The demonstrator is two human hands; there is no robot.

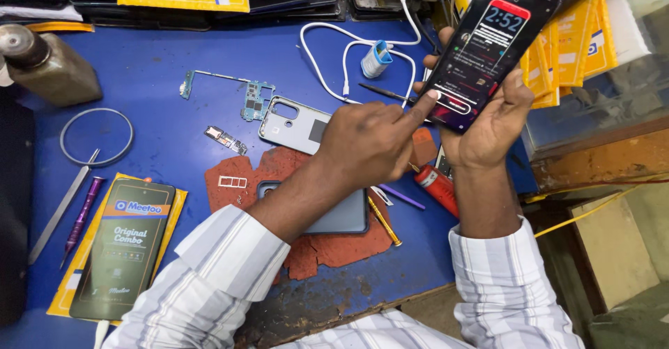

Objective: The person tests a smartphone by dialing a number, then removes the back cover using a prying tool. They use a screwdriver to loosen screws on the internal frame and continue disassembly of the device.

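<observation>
Phone (488, 46) in right hand (491, 129), left hand (369, 140) forefinger on screen.

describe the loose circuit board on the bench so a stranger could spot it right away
On the blue bench top, look left of the grey phone back cover. The circuit board lies flat there: teal-green, with a thin arm running left. A far smaller board piece sits below it.

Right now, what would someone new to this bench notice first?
The lit smartphone, held up at upper right by the right hand while the left hand taps its screen with the forefinger. Below them, a grey phone back cover and a bare circuit board lie on the blue worktable.
</observation>
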